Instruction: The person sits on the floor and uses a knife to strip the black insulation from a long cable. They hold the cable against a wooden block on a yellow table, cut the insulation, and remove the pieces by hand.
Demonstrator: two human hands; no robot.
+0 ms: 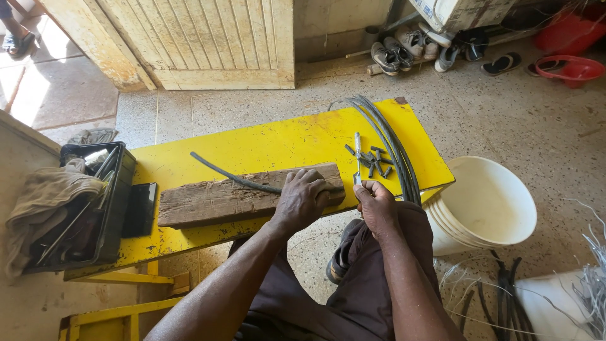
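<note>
Your left hand (303,201) presses closed over the black cable (237,179) lying along the wood block (214,201) on the yellow bench (271,142), while your right hand (377,203) grips a knife (357,159) just beside it, blade pointing away toward the cut pieces (372,161).

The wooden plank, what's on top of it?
A dark cable lies across the wooden plank. The left hand presses on it, hiding the cable's end underneath.
</note>
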